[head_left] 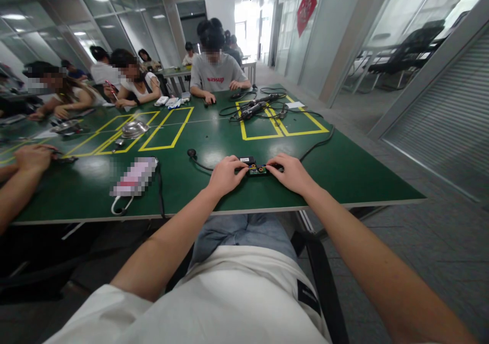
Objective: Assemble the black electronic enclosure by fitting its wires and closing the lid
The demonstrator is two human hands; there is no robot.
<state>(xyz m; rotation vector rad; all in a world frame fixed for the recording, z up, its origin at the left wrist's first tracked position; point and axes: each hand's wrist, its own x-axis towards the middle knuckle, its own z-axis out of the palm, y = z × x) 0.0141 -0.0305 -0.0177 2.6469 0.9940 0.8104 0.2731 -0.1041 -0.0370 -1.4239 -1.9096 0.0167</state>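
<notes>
Green tabletop with a pale edge (362, 181), yellow tape rectangles (263, 137) at its far side, in a glass-walled office with grey floor; a person in a grey T-shirt (217, 72) seated across, dark tools with black cables (262, 107) far right of centre. Near edge, centre: small black electronic device with exposed green circuit board (258, 171), lying between the two hands. Both forearms reach forward, left hand (226, 176) and right hand (292, 173) palms down, apart, fingertips pinching the device's opposite ends.
</notes>
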